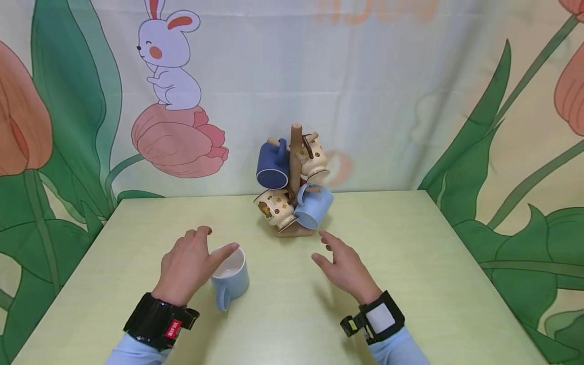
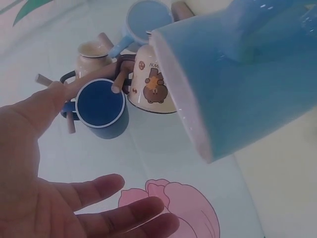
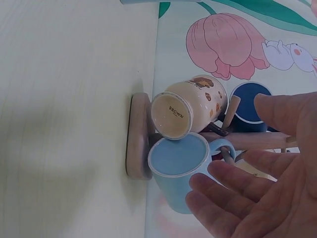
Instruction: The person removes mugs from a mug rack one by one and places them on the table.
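Head view shows a big cloth (image 1: 374, 101) at the back, with a bench (image 1: 433, 263) in front of it. Clock times here start from the middle of the bench. A pink flower (image 1: 175, 144) is drawn on the cloth between ten and eleven o'clock, and a white rabbit (image 1: 175, 88) sits on top of it.

A wooden mug stand (image 1: 296, 152) is at twelve o'clock, by the back edge. The left hand (image 1: 188, 268) is at nine o'clock. Its fingers are loose and spread, and the left wrist view shows a gap between them and the nearest mug. The right hand (image 1: 348, 266) is at three o'clock, with its fingers let go and spread near the stand. Each wrist wears a band, a black left band (image 1: 148, 322) and a right band (image 1: 392, 309) with a white square.

The pale blue mug (image 1: 234, 284) stands upright at nine o'clock, just beside the left hand.

Four mugs hang on the stand: a dark blue mug (image 1: 271, 165) at ten o'clock of the post, a top cream mug (image 1: 316, 165) at one, a hanging blue mug (image 1: 315, 209) at five, and a low cream mug (image 1: 276, 209) at seven.

The pale blue mug's handle (image 1: 222, 299) points to seven o'clock.
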